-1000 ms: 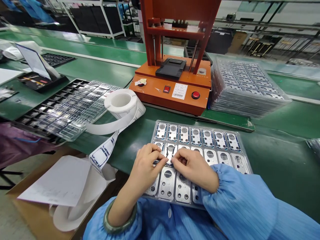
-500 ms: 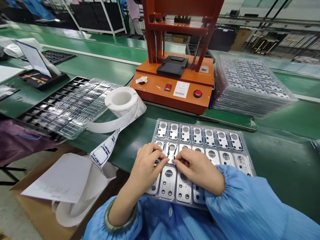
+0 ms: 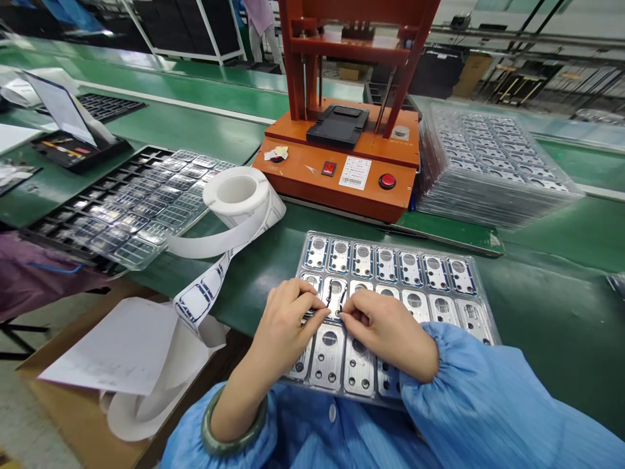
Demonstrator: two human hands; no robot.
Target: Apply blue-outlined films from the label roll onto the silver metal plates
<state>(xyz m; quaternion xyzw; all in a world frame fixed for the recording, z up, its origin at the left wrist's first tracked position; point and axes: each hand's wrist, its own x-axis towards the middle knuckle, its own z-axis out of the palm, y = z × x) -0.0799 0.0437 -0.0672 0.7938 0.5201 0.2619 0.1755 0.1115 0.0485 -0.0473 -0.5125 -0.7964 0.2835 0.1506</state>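
A clear plastic tray [image 3: 478,270] at the table's near edge holds rows of silvery metal plates, each with a round mark and small holes. Above one plate [image 3: 336,290] in the middle row, a thin black strip [image 3: 329,291] runs up from my left fingertips, and a second short dark strip [image 3: 342,298] rises beside my right fingertips. My left hand [image 3: 291,318] is closed in a pinch on the left side of this plate. On its right side my right hand [image 3: 385,326] pinches at the lower end of the dark strip. Whether both strips are one piece cannot be made out.
An orange press [image 3: 336,166] stands behind the tray. To its right is a stack of filled clear trays [image 3: 498,169]. A white label roll [image 3: 239,195] trails its strip over the table edge; further left lie a black gridded tray [image 3: 58,225] and a tablet [image 3: 61,107].
Both hands stay pinched over the same plate, with hardly any movement. The right fingertips have shifted very slightly right, and the camera view has moved a little.
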